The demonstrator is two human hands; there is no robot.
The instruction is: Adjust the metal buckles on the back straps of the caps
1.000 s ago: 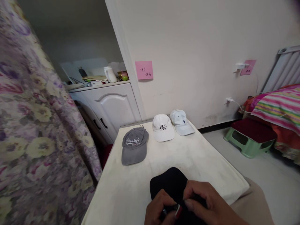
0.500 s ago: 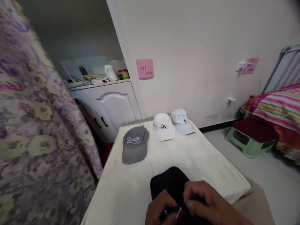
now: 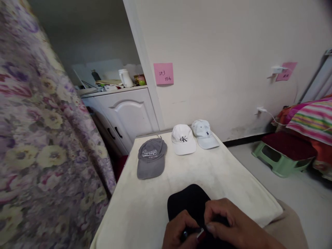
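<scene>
At the near end of the table lies a black cap (image 3: 190, 200), its brim pointing away from me. My left hand (image 3: 180, 230) is closed at the cap's lower left around a small dark object (image 3: 201, 235) with a silvery edge and a dark red end; its kind cannot be made out. On the other side, my right hand (image 3: 228, 221) has thumb and forefinger pinched on the black cap, close to the left thumb. Both hands hide most of the crown. Farther back are a grey cap (image 3: 152, 157) lettered "Always", a white cap (image 3: 183, 140) and a pale blue cap (image 3: 204, 135).
A cream cloth covers the table (image 3: 124, 207). Floral curtain (image 3: 52, 138) hangs at left, beside a white cabinet (image 3: 129, 110) holding a white jug (image 3: 126, 78). Pink notes are stuck on the wall. At right stand a green stool (image 3: 277, 166) and a bed with striped bedding (image 3: 311, 117).
The view has shifted slightly, so the background sits a little farther right. Both hands stay at the black cap with nearly the same grip. The other caps have not moved on the table.
</scene>
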